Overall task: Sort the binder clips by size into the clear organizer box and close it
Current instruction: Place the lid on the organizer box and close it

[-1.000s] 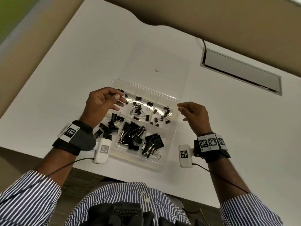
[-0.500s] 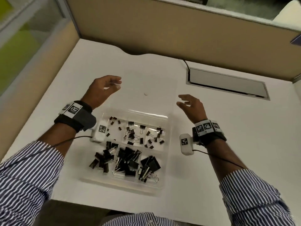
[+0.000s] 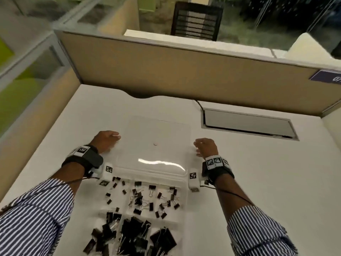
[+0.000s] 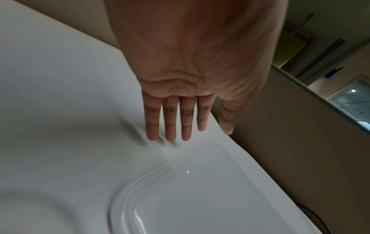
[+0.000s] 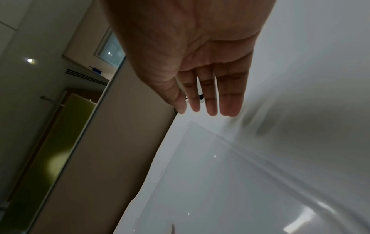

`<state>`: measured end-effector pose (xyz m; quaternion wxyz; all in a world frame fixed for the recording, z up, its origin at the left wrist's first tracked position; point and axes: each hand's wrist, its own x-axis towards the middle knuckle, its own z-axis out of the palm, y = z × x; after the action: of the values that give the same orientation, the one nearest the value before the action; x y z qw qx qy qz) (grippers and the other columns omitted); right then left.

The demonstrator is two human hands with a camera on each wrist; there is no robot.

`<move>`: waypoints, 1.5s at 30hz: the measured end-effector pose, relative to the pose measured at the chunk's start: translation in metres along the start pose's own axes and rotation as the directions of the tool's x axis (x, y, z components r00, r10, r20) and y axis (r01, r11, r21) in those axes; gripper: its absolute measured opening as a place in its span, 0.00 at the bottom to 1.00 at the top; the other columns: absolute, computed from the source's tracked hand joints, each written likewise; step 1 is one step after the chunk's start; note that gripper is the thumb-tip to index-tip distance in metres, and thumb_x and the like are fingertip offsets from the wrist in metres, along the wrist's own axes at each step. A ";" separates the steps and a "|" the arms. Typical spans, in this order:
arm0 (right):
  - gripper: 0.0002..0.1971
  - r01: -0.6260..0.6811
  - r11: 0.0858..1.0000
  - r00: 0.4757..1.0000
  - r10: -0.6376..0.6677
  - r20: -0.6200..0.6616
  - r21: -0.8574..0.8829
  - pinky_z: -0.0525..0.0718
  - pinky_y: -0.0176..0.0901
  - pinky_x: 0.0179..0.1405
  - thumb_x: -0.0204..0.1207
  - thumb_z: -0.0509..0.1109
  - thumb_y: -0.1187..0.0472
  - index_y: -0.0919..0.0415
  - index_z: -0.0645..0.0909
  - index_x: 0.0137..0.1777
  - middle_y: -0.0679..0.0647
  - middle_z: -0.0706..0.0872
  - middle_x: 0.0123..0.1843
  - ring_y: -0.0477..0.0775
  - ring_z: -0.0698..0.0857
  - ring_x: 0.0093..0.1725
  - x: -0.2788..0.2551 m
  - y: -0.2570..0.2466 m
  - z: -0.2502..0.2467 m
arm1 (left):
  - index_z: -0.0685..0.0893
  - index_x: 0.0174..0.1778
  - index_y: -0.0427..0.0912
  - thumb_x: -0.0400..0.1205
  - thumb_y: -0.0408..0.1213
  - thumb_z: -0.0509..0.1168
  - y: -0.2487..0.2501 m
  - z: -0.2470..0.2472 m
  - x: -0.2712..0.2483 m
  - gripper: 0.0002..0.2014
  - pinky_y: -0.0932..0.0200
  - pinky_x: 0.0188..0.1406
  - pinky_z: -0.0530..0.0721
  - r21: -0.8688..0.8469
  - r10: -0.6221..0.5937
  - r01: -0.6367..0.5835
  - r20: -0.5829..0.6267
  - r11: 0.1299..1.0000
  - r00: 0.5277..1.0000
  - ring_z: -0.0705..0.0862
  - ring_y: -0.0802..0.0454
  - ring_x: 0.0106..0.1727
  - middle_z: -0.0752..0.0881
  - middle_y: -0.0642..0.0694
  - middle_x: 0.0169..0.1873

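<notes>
The clear organizer box (image 3: 185, 197) sits on the white desk (image 3: 258, 172) at 6 o'clock in the head view, its lid (image 3: 156, 133) swung fully open and lying flat on the desk toward 12 o'clock. Black binder clips (image 3: 137, 231) fill the compartments: small ones scattered in the row nearest the hinge, bigger ones heaped in the row toward 6 o'clock. The left hand (image 3: 106, 142) hovers at the lid's 9 o'clock edge and the right hand (image 3: 206, 146) at its 3 o'clock edge, one on each side. In the left wrist view the left hand's fingers (image 4: 170, 120) are stretched out straight and close together, holding nothing, their tips just above the desk beside the lid's corner; whether they touch the surface cannot be told. In the right wrist view the right hand's fingers (image 5: 210, 98) are likewise extended and empty, pointing toward the far corner of the lid. A tan partition (image 3: 184, 74) stands along the desk at 12 o'clock, and a grey cable hatch (image 3: 247, 124) is set into the desk at 2 o'clock.
</notes>
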<state>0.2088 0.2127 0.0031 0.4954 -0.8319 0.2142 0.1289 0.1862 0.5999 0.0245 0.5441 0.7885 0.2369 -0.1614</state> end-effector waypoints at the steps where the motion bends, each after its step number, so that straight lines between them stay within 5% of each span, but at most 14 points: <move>1: 0.03 -0.019 0.999 1.000 0.020 0.006 -0.048 0.89 0.58 0.55 0.75 0.72 0.62 0.53 0.85 0.41 0.62 0.90 0.55 0.63 0.89 0.50 0.007 0.004 0.005 | 0.83 0.54 0.41 0.83 0.34 0.68 -0.002 0.000 0.006 0.06 0.58 0.35 0.73 -0.017 -0.028 0.028 0.011 0.999 1.000 0.78 0.45 0.37 0.84 0.40 0.43; 4: 0.07 -0.164 0.971 0.984 0.174 0.041 -0.173 0.86 0.42 0.55 0.74 0.71 0.67 0.59 0.88 0.49 0.56 0.91 0.53 0.58 0.89 0.54 0.018 0.008 0.020 | 0.83 0.48 0.38 0.84 0.33 0.67 -0.002 0.001 0.026 0.02 0.60 0.30 0.74 -0.076 -0.093 0.095 0.025 0.993 0.995 0.77 0.47 0.29 0.84 0.39 0.37; 6: 0.06 -0.210 0.961 0.973 0.224 0.062 -0.178 0.82 0.35 0.49 0.75 0.69 0.68 0.60 0.87 0.44 0.53 0.92 0.51 0.54 0.90 0.52 0.020 0.006 0.024 | 0.83 0.45 0.36 0.84 0.35 0.66 0.003 0.005 0.036 0.05 0.58 0.32 0.79 -0.068 -0.117 0.117 0.000 0.991 0.993 0.80 0.45 0.29 0.85 0.36 0.37; 8: 0.07 -0.192 0.954 0.979 0.202 0.022 -0.231 0.88 0.42 0.50 0.74 0.69 0.66 0.60 0.84 0.35 0.55 0.92 0.44 0.57 0.92 0.48 0.026 0.004 0.029 | 0.83 0.45 0.33 0.84 0.35 0.67 0.009 0.009 0.044 0.08 0.55 0.33 0.81 -0.055 -0.140 0.139 -0.003 0.989 0.990 0.81 0.43 0.30 0.85 0.34 0.37; 11: 0.05 -0.298 0.946 0.954 0.290 -0.081 -0.126 0.91 0.56 0.49 0.64 0.72 0.63 0.65 0.88 0.35 0.56 0.92 0.32 0.59 0.93 0.38 0.035 -0.003 0.036 | 0.82 0.45 0.30 0.82 0.30 0.68 0.013 0.010 0.054 0.05 0.58 0.28 0.79 -0.071 -0.164 0.163 -0.004 0.984 0.987 0.78 0.44 0.29 0.82 0.34 0.35; 15: 0.06 -0.295 0.938 0.955 0.289 -0.063 -0.182 0.91 0.51 0.50 0.66 0.73 0.62 0.61 0.86 0.30 0.56 0.92 0.34 0.58 0.93 0.39 0.035 -0.009 0.036 | 0.82 0.45 0.34 0.81 0.22 0.65 0.007 0.008 0.063 0.04 0.50 0.37 0.84 -0.021 -0.119 0.119 0.008 0.993 0.993 0.81 0.40 0.36 0.83 0.35 0.40; 18: 0.07 -0.291 0.953 0.956 0.292 0.005 -0.090 0.91 0.51 0.49 0.71 0.75 0.63 0.57 0.84 0.32 0.59 0.91 0.40 0.58 0.90 0.38 0.038 -0.010 0.035 | 0.79 0.45 0.36 0.75 0.19 0.68 0.005 0.007 0.062 0.09 0.57 0.28 0.77 -0.102 -0.120 0.121 0.016 0.987 0.993 0.72 0.45 0.31 0.75 0.36 0.36; 23: 0.15 -0.305 0.951 0.952 0.304 -0.027 -0.060 0.77 0.37 0.27 0.71 0.79 0.63 0.63 0.80 0.26 0.55 0.84 0.27 0.51 0.80 0.25 0.035 -0.021 0.029 | 0.83 0.43 0.34 0.73 0.20 0.71 0.009 0.009 0.057 0.08 0.62 0.23 0.76 -0.098 -0.100 0.095 -0.048 0.991 0.994 0.71 0.46 0.27 0.76 0.36 0.35; 26: 0.10 -0.318 0.938 0.948 0.313 0.059 0.139 0.81 0.44 0.32 0.71 0.78 0.68 0.66 0.81 0.32 0.59 0.81 0.28 0.55 0.78 0.27 0.029 -0.026 0.021 | 0.83 0.42 0.32 0.76 0.22 0.71 0.015 0.007 0.052 0.04 0.65 0.17 0.75 -0.139 -0.090 0.077 -0.090 0.987 0.992 0.72 0.46 0.27 0.77 0.39 0.32; 31: 0.02 -0.141 0.935 0.987 0.108 0.117 0.325 0.68 0.39 0.23 0.72 0.73 0.64 0.62 0.83 0.42 0.54 0.74 0.26 0.52 0.69 0.23 0.006 -0.060 -0.006 | 0.88 0.43 0.34 0.77 0.26 0.73 0.041 -0.010 0.043 0.01 0.69 0.20 0.81 -0.126 0.095 -0.118 -0.179 0.985 0.979 0.77 0.58 0.16 0.85 0.37 0.36; 34: 0.09 0.012 0.934 0.995 -0.047 0.089 0.358 0.73 0.39 0.22 0.75 0.68 0.62 0.64 0.87 0.50 0.58 0.82 0.28 0.52 0.75 0.23 -0.015 -0.085 -0.021 | 0.89 0.42 0.40 0.78 0.28 0.71 0.067 -0.021 0.028 0.03 0.64 0.28 0.85 -0.156 0.208 -0.240 -0.196 0.958 0.958 0.79 0.56 0.21 0.86 0.37 0.37; 39: 0.17 0.092 0.839 0.967 -0.204 0.153 0.536 0.82 0.40 0.28 0.80 0.56 0.61 0.67 0.83 0.57 0.69 0.91 0.49 0.62 0.89 0.41 -0.057 -0.105 -0.037 | 0.83 0.44 0.40 0.81 0.27 0.64 0.103 -0.041 -0.016 0.05 0.53 0.39 0.89 -0.330 0.306 -0.350 -0.176 0.877 0.935 0.88 0.41 0.32 0.91 0.36 0.40; 45: 0.05 0.219 0.804 0.964 -0.264 0.003 0.552 0.78 0.38 0.26 0.80 0.65 0.67 0.61 0.83 0.46 0.65 0.92 0.43 0.59 0.88 0.34 -0.112 -0.091 -0.041 | 0.85 0.55 0.27 0.84 0.34 0.64 0.099 -0.055 -0.072 0.12 0.46 0.46 0.91 -0.395 0.379 -0.383 -0.092 0.835 0.921 0.90 0.35 0.43 0.91 0.32 0.47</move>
<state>0.1551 0.2405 0.1398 0.7327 -0.6701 0.1145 0.0310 0.1803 0.6082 0.1581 0.7154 0.6906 0.1063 0.0065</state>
